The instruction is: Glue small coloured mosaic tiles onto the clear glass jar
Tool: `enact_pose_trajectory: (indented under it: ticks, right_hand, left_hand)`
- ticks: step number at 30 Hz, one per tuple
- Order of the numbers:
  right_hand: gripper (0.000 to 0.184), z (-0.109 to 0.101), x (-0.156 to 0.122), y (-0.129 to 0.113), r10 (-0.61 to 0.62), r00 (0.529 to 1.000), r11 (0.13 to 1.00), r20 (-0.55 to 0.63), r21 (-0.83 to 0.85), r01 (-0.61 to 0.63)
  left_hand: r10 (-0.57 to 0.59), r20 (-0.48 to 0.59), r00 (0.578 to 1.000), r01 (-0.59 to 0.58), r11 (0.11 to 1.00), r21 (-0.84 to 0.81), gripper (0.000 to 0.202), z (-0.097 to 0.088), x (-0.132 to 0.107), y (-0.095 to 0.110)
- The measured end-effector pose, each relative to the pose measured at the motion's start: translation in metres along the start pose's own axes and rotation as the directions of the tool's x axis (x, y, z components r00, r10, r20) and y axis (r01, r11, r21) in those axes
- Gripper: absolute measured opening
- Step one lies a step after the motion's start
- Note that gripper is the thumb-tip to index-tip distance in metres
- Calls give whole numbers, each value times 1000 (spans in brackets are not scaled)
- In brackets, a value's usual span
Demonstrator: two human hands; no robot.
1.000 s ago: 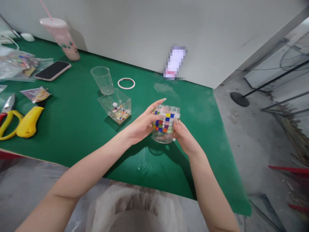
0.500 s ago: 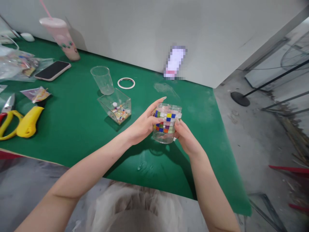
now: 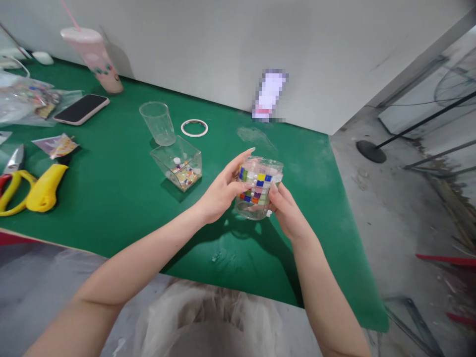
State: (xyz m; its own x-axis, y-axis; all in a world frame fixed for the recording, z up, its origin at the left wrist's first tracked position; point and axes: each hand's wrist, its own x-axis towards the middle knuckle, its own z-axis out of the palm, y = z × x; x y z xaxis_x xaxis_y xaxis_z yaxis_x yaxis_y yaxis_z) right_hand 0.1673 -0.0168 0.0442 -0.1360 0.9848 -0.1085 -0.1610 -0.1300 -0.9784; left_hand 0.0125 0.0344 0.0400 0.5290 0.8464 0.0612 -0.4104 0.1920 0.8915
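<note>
Both my hands hold a clear glass cup above the green tabletop, slightly tilted. Rows of small coloured square tiles, blue, yellow, green, orange and white, circle its side. My left hand grips the cup's left side, thumb across the tiles and index finger stretched along the rim. From the right, my right hand closes on the cup with its thumb on the tiled band. A small white piece shows under the right fingers; what it is I cannot tell. Left of the cup stands a clear square box with small colourful pieces inside.
An empty clear cup and a white ring stand behind the box. To the left lie a phone, yellow-handled scissors, a yellow tool and plastic bags. A pink tumbler stands by the wall.
The glass cup has tilted very slightly in my hands, its rim shifting a little up and right. Both hands keep their grip, and everything else stays put.
</note>
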Motion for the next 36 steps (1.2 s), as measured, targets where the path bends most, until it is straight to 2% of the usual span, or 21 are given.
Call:
enact_pose_trajectory:
  ticks: [10, 17, 26, 33, 36]
  right_hand:
    - [56, 1, 0, 0, 17, 1000, 1000, -7, 3, -17]
    - [56, -2, 0, 0, 38, 999, 999, -7, -2, -38]
    - [58, -4, 1, 1, 49, 999, 999, 13, -5, -49]
    - [57, -4, 4, 2, 38, 999, 999, 4, 31, -38]
    - [54, -5, 7, 7, 62, 998, 996, -18, 66, -60]
  left_hand:
    - [-31, -39, 999, 31, 1000, 6, 65, 2, -1, 1]
    - [-11, 43, 999, 11, 1000, -11, 68, -2, -1, 1]
    - [-30, 30, 999, 31, 999, -16, 69, -1, -1, 2]
    - [-58, 16, 998, 60, 991, -117, 63, -5, 5, -1]
    - [-82, 7, 997, 82, 990, -116, 71, -9, 8, -5]
